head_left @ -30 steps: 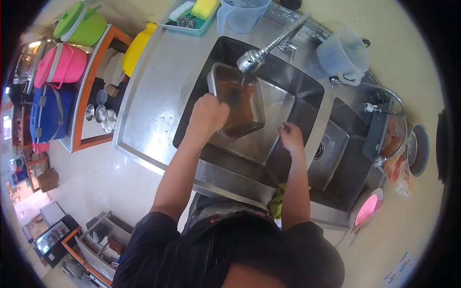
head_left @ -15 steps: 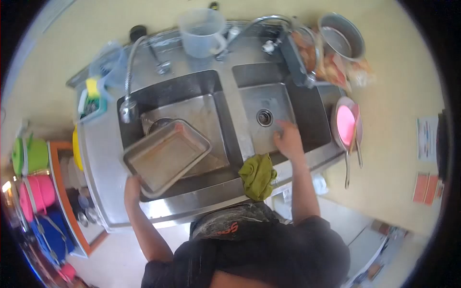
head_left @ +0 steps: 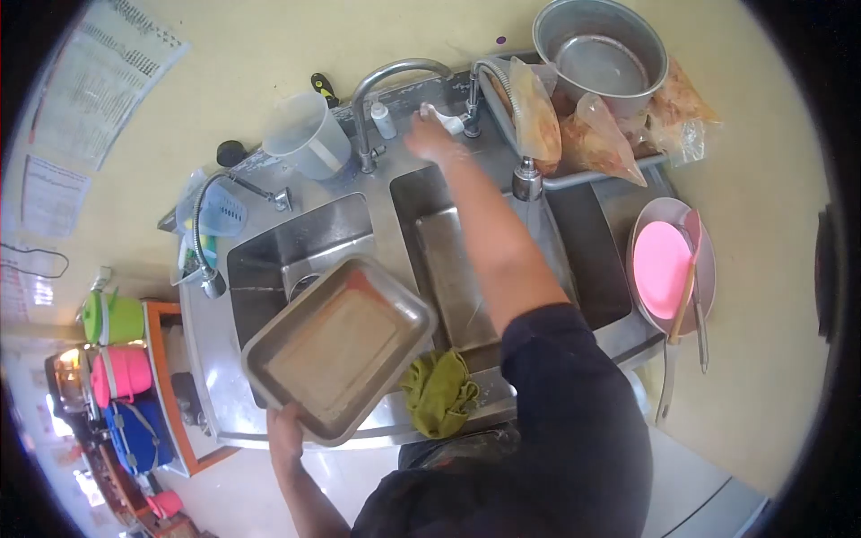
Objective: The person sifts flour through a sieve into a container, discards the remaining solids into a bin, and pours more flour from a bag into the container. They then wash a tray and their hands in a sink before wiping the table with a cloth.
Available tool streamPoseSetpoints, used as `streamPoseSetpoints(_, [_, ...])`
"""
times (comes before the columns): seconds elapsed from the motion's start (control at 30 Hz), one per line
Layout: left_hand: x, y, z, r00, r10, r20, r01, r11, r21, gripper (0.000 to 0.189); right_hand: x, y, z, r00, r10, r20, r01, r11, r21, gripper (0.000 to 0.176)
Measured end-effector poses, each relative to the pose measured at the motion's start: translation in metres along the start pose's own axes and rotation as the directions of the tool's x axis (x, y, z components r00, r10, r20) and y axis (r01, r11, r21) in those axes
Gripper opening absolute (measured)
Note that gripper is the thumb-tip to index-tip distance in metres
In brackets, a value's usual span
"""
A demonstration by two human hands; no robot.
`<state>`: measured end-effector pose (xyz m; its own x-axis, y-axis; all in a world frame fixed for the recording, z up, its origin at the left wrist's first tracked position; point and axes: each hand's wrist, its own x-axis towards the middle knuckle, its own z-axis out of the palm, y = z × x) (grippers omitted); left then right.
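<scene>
My left hand (head_left: 285, 432) grips the near left edge of a rectangular metal tray (head_left: 332, 345), tilted over the left sink basin (head_left: 300, 242). My right hand (head_left: 429, 134) reaches to the back of the sink, its fingers closed at a small white item (head_left: 444, 118) beside the base of the right spray tap (head_left: 473, 117). What exactly the fingers hold is too small to tell. A green cloth (head_left: 439, 393) lies on the sink's front edge, near the tray. My right forearm passes over the right basin (head_left: 457, 278).
Behind the left basin stands a clear plastic jug (head_left: 309, 139). A tray with bagged food (head_left: 596, 134) and a round metal pot (head_left: 601, 54) are at the back right. On the right sits a pan (head_left: 704, 291) with a pink dish (head_left: 662, 269) and utensils.
My right hand has moved from above the right basin to the taps at the back. The tray in my left hand has shifted toward me and right in view. The camera view has also shifted.
</scene>
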<state>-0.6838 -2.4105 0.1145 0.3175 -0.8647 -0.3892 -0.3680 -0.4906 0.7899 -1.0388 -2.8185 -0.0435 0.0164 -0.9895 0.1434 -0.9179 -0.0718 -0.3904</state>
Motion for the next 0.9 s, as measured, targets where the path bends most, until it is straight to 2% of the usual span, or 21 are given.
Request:
streamPoseSetpoints(0.03, [-0.010, 0.026, 0.017, 0.998, 0.058, 0.013, -0.059, 0.995, 0.077, 0.032, -0.010, -0.003, -0.021, 0.995, -0.081, 0.066, 0.065, 0.976, 0.210, 0.051])
streamPoseSetpoints(0.07, [-0.008, 0.023, 0.025, 0.998, -0.005, 0.063, -0.004, 0.989, 0.146, 0.026, -0.031, -0.010, -0.064, 0.979, -0.170, 0.110, 0.112, 0.907, 0.407, 0.042])
streamPoseSetpoints(0.13, [-0.011, 0.039, 0.064, 0.994, 0.054, 0.098, -0.068, 0.988, 0.142, 0.028, -0.130, -0.031, -0.149, 0.969, -0.144, -0.201, 0.234, 0.800, 0.553, 0.025])
streamPoseSetpoints(0.17, [-0.012, 0.052, 0.087, 0.989, 0.104, 0.109, -0.117, 0.986, 0.119, 0.030, -0.177, -0.027, -0.187, 0.973, -0.151, -0.175, 0.224, 0.805, 0.549, 0.016])
streamPoseSetpoints(0.2, [-0.011, 0.061, 0.109, 0.983, 0.138, 0.122, -0.152, 0.981, 0.118, 0.031, -0.218, -0.013, -0.188, 0.928, -0.127, -0.349, 0.327, 0.724, 0.607, 0.013])
streamPoseSetpoints(0.23, [-0.006, 0.067, 0.130, 0.981, 0.131, 0.147, -0.151, 0.979, 0.137, 0.032, -0.256, 0.009, -0.190, 0.971, -0.055, -0.231, 0.196, 0.737, 0.647, 0.015])
streamPoseSetpoints(0.27, [0.002, 0.071, 0.148, 0.981, 0.032, 0.192, -0.074, 0.975, 0.211, 0.033, -0.289, 0.035, -0.175, 0.987, 0.137, -0.085, -0.055, 0.781, 0.622, 0.021])
streamPoseSetpoints(0.3, [0.011, 0.074, 0.166, 0.970, -0.066, 0.234, -0.006, 0.956, 0.293, 0.034, -0.314, 0.062, -0.151, 0.943, 0.329, 0.056, -0.303, 0.772, 0.558, 0.026])
streamPoseSetpoints(0.33, [0.038, 0.029, 0.185, 0.946, 0.186, 0.267, -0.268, 0.910, 0.316, 0.030, -0.326, 0.087, -0.128, 0.911, 0.397, 0.111, -0.398, 0.777, 0.488, 0.030])
streamPoseSetpoints(0.4, [0.059, -0.001, 0.215, 0.912, 0.296, 0.286, -0.349, 0.924, 0.156, 0.024, -0.338, 0.131, -0.092, 0.825, 0.530, 0.195, -0.564, 0.760, 0.323, 0.038])
streamPoseSetpoints(0.43, [0.061, 0.020, 0.235, 0.944, 0.167, 0.285, -0.165, 0.986, -0.034, 0.021, -0.338, 0.150, -0.089, 0.759, 0.538, 0.366, -0.650, 0.597, 0.471, 0.038])
streamPoseSetpoints(0.5, [0.112, 0.008, 0.272, 0.848, -0.129, 0.514, 0.065, 0.988, 0.141, 0.018, -0.332, 0.185, -0.093, 0.619, 0.413, 0.668, -0.774, 0.176, 0.608, 0.040])
streamPoseSetpoints(0.6, [0.142, 0.000, 0.308, 0.798, -0.134, 0.588, 0.039, 0.984, 0.171, 0.020, -0.338, 0.228, -0.103, 0.608, 0.305, 0.733, -0.781, 0.062, 0.622, 0.036])
streamPoseSetpoints(0.63, [0.152, -0.009, 0.325, 0.869, 0.016, 0.494, -0.121, 0.976, 0.182, 0.022, -0.339, 0.203, -0.124, 0.596, 0.476, 0.647, -0.755, 0.057, 0.653, 0.036])
streamPoseSetpoints(0.67, [0.157, -0.016, 0.343, 0.902, 0.172, 0.395, -0.273, 0.938, 0.214, 0.025, -0.341, 0.193, -0.131, 0.619, 0.495, 0.610, -0.731, 0.078, 0.678, 0.036])
streamPoseSetpoints(0.73, [0.135, 0.012, 0.369, 0.920, 0.368, 0.137, -0.391, 0.832, 0.394, 0.032, -0.348, 0.179, -0.136, 0.660, 0.527, 0.535, -0.681, 0.118, 0.722, 0.038])
streamPoseSetpoints(0.77, [0.124, 0.011, 0.382, 0.865, 0.491, 0.107, -0.488, 0.770, 0.411, 0.035, -0.350, 0.166, -0.137, 0.655, 0.592, 0.469, -0.683, 0.199, 0.703, 0.041])
streamPoseSetpoints(0.8, [0.120, 0.014, 0.394, 0.784, 0.615, 0.080, -0.584, 0.689, 0.430, 0.038, -0.353, 0.165, -0.126, 0.691, 0.619, 0.375, -0.633, 0.267, 0.727, 0.042])
streamPoseSetpoints(0.83, [0.123, 0.018, 0.405, 0.677, 0.734, 0.056, -0.674, 0.587, 0.449, 0.042, -0.354, 0.168, -0.108, 0.723, 0.638, 0.266, -0.573, 0.337, 0.747, 0.042])
streamPoseSetpoints(0.87, [0.122, 0.019, 0.412, 0.765, 0.625, 0.154, -0.630, 0.678, 0.378, 0.044, -0.356, 0.172, -0.093, 0.743, 0.650, 0.158, -0.516, 0.406, 0.754, 0.043])
streamPoseSetpoints(0.9, [0.121, 0.019, 0.417, 0.822, 0.506, 0.261, -0.568, 0.760, 0.317, 0.047, -0.350, 0.177, -0.083, 0.613, 0.739, 0.280, -0.659, 0.283, 0.697, 0.043])
